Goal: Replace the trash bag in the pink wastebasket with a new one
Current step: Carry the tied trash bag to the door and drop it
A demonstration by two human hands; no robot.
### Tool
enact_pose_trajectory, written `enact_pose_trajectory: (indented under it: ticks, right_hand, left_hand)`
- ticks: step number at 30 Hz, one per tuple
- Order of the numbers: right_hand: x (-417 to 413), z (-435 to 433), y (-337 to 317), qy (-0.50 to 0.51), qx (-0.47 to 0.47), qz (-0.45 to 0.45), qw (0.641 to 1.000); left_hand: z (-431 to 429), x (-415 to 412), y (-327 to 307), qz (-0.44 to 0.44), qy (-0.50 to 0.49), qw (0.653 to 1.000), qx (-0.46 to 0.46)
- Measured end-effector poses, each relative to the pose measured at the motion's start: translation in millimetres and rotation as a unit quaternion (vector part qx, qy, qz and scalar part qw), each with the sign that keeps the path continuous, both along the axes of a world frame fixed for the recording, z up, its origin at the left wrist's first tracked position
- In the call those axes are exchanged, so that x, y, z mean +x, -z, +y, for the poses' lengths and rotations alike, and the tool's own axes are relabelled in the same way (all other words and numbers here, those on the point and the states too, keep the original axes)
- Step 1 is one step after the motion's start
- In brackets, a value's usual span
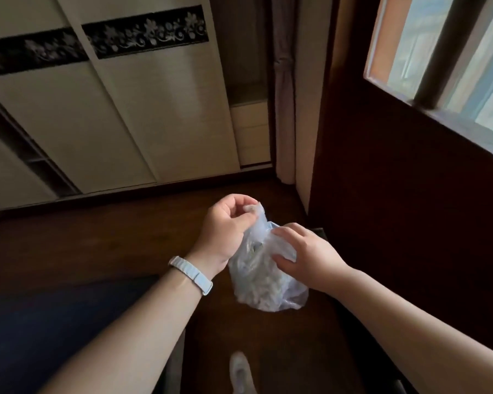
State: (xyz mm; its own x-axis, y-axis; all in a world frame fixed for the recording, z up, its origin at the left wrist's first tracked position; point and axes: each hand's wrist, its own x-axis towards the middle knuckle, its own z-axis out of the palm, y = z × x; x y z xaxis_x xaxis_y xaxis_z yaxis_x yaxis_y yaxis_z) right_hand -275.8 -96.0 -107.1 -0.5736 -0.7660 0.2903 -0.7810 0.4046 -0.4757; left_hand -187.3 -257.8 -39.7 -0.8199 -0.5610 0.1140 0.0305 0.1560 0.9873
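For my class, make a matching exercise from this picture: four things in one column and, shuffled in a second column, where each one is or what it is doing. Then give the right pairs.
Column one
1. left hand
2. right hand
3. watch strap
4. shoe

Column two
A. on the dark floor, at the bottom edge of the picture
B. pinches the top of the bag
C. worn just behind the left hand
D. touches the bag's side

Right pairs: 1-B, 2-D, 3-C, 4-A
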Motion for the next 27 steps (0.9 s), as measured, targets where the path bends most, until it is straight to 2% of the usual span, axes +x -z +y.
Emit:
enact_pose_trajectory:
  ticks: [12, 27]
  right_hand:
    - [-89, -188, -2, 0.001, 0.072, 0.026, 0.997]
    - [-178, -372, -11, -0.050, 0.074, 0.014, 0.996]
  left_hand:
    - [-188, -78, 20, 0.035, -0.007, 0.998, 0.057]
    - [-357, -155, 10, 0.048, -0.044, 0.995, 0.071]
